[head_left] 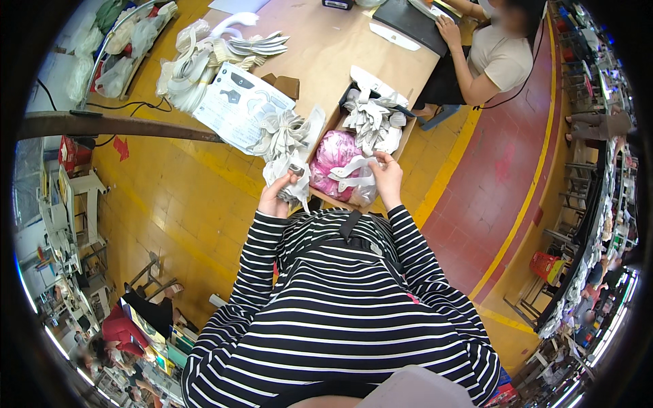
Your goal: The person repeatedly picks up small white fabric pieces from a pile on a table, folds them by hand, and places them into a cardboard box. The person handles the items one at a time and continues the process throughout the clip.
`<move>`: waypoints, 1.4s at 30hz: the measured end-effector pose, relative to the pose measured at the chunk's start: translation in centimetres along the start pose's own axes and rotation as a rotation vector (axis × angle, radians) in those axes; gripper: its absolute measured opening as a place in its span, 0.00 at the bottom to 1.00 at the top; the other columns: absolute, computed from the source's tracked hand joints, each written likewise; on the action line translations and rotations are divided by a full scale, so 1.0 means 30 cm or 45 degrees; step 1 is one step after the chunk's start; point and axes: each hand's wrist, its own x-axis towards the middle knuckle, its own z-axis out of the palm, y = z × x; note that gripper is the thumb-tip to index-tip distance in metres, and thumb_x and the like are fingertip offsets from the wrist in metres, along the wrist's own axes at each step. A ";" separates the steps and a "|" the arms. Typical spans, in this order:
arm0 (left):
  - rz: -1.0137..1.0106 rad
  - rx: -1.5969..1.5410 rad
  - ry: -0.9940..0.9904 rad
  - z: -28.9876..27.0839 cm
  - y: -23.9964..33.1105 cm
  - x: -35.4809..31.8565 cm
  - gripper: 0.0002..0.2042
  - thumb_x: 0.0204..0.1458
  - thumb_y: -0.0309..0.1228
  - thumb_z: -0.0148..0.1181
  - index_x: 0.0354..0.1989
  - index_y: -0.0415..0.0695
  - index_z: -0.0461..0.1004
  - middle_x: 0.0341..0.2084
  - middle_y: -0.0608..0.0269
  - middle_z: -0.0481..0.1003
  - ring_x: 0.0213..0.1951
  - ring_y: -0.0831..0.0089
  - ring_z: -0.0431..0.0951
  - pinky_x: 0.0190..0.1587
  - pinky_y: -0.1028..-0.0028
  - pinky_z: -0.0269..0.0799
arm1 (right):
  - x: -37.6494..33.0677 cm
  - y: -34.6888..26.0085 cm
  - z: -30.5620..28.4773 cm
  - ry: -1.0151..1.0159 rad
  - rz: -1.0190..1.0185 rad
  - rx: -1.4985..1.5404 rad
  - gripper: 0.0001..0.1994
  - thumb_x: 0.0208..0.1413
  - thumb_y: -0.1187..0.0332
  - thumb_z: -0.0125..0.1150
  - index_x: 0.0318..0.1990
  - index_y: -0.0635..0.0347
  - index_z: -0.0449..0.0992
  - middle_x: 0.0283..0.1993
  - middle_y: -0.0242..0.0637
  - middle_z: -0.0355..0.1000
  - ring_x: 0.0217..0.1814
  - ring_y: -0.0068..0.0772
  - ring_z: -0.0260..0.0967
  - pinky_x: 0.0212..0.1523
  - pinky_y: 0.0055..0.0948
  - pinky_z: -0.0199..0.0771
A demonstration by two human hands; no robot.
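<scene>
My left hand (pixel 275 195) is closed round a bundle of white cut pieces (pixel 296 194) at the near edge of the table. A small dark or shiny spot shows by its fingertips, too small to name. Between finger and thumb, my right hand (pixel 388 179) pinches a white curved piece (pixel 358 170) with small holes near its ends. This piece hangs over a cardboard box (pixel 331 198) holding a pink plastic-wrapped bundle (pixel 335 155) and a clear bag. Just beyond my left hand lies a fanned pile of white pieces (pixel 281 134), partly over a printed sheet (pixel 231 105).
A dark bin (pixel 401 109) heaped with white pieces stands at the box's far end. More white strips (pixel 197 68) lie at the table's (pixel 309 51) left. A person (pixel 496 58) works at a dark board (pixel 408 24) at the far right. A brown bar (pixel 122 127) reaches in from the left.
</scene>
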 end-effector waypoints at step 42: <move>-0.196 1.260 -1.136 0.409 0.292 -0.015 0.17 0.42 0.27 0.64 0.43 0.38 0.75 0.31 0.65 0.77 0.35 0.77 0.75 0.41 0.75 0.72 | -0.077 -0.687 -0.248 -0.812 -1.210 0.086 0.46 0.35 0.64 0.73 0.66 0.56 0.56 0.70 0.45 0.49 0.72 0.52 0.44 0.70 0.46 0.44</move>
